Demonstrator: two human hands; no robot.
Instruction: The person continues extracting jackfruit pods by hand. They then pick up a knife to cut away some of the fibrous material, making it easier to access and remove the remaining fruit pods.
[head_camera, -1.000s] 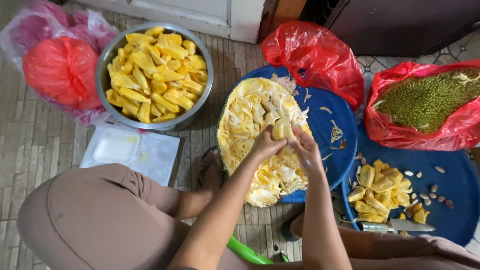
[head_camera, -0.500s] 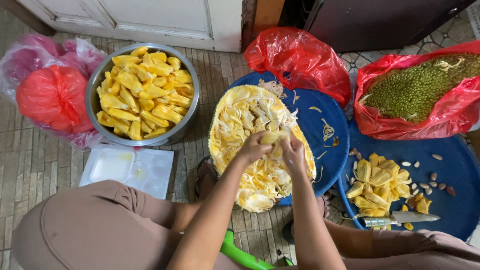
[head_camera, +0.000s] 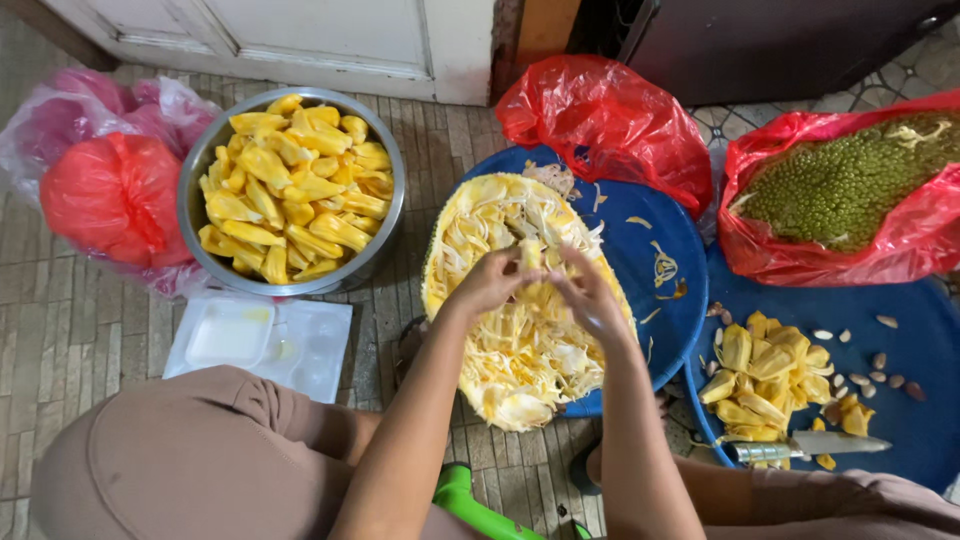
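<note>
A large cut-open jackfruit half lies on a round blue tray, its yellow fibres and pods facing up. My left hand and my right hand meet over its middle, fingers dug into the flesh and closed around a yellow pod between them. A metal bowl heaped with peeled yellow pods stands to the left.
A second blue tray at right holds a pile of pods, loose seeds and a knife. Red bags sit at the left, top and right with green rind. White foam tray on the tiled floor.
Both hands have stayed in the middle of the jackfruit, working at a pod. The camera has tilted slightly, so the scene sits a little lower in view.
</note>
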